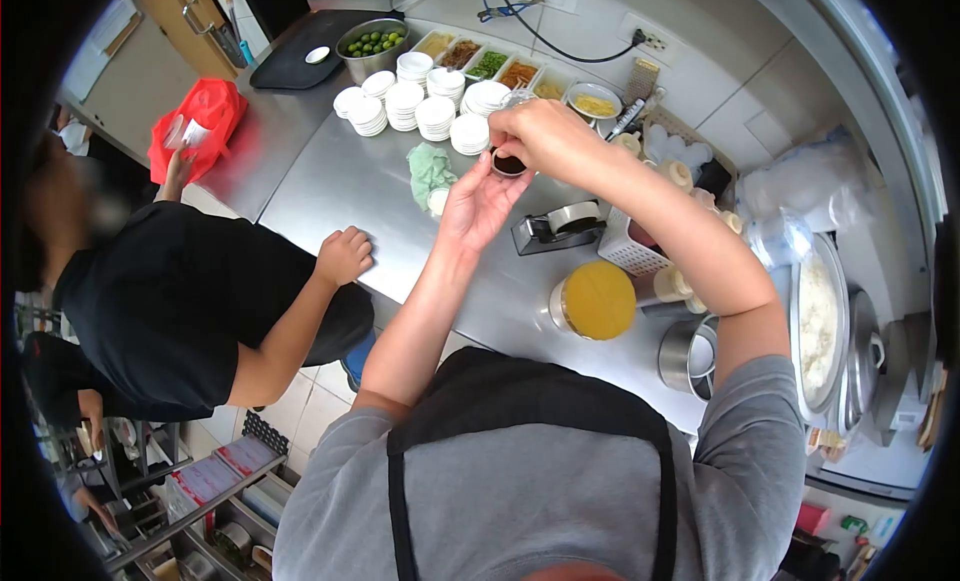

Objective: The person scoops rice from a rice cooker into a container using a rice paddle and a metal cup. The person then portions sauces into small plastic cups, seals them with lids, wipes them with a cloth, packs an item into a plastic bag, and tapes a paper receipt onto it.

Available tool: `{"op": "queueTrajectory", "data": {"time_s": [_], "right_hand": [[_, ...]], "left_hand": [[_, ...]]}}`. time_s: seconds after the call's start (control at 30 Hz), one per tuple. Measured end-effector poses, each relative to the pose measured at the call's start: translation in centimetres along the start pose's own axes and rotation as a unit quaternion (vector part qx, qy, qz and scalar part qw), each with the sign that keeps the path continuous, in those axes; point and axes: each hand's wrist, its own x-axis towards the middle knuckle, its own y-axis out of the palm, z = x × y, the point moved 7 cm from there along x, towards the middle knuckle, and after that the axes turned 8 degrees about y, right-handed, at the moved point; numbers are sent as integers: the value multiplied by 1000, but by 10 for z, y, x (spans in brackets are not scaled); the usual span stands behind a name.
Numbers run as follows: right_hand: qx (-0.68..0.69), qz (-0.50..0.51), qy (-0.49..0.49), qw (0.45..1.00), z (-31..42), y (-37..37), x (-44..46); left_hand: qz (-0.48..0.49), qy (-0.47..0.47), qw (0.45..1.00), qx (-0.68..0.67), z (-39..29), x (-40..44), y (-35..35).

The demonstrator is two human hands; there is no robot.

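Note:
My left hand (478, 209) is closed around a small sauce cup (510, 165) with dark contents, supporting it from below over the steel counter. From above, my right hand (555, 139) bends its fingers down to the cup's rim in a pinch; its fingertips are partly hidden. Stacks of small white dishes (435, 118) stand just beyond my hands. A crumpled green cloth (430, 173) lies to the left, with a small white dish (438, 200) against it. Nearest below my right wrist is a tape dispenser (560, 228).
A yellow-lidded jar (600, 301) and a steel pot (687, 359) stand at right. Behind are ingredient trays (490, 65) and a bowl of green limes (372, 43). To my left, a co-worker in black (180, 301) holds a red plastic bag (215, 121), other hand at the counter edge.

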Motion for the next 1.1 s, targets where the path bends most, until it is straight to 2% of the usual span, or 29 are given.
{"op": "queueTrajectory", "data": {"time_s": [0.07,0.13,0.17,0.23,0.27,0.33,0.4,0.5,0.6,0.73,0.8,0.87,0.93,1.1], "right_hand": [[25,-18,30,999,-10,-3,-16],[-7,-57,-30,998,-11,-6,-33],[-9,-61,-27,998,-13,-10,-41],[32,-126,-85,988,-10,-28,-63],[32,-130,-81,988,-12,-34,-73],[123,-93,15,988,-28,-45,-86],[86,-112,12,990,-26,-59,-104],[146,-92,106,979,-37,-61,-125],[152,-93,140,974,-36,-66,-145],[123,-125,122,977,-23,-73,-173],[95,-157,75,980,-12,-73,-186],[91,-160,85,979,-14,-68,-192],[31,-180,82,980,-12,-64,-196],[38,-204,86,974,-9,-61,-202]], "left_hand": [[3,-11,1000,-11,12,-4,6],[27,-25,998,-43,23,-8,12],[30,-29,998,-41,28,-11,18],[20,-39,997,-63,39,-17,28],[21,-44,997,-62,44,-20,34],[42,-57,995,-67,54,-26,48],[48,-73,994,-67,64,-32,59],[53,-94,991,-76,78,-38,65],[54,-94,992,-63,87,-44,74],[44,-109,991,-71,96,-51,69],[43,-116,989,-85,100,-55,72],[24,-119,991,-64,103,-60,75],[17,-127,990,-59,105,-67,77],[14,-142,988,-61,110,-75,75]]}}
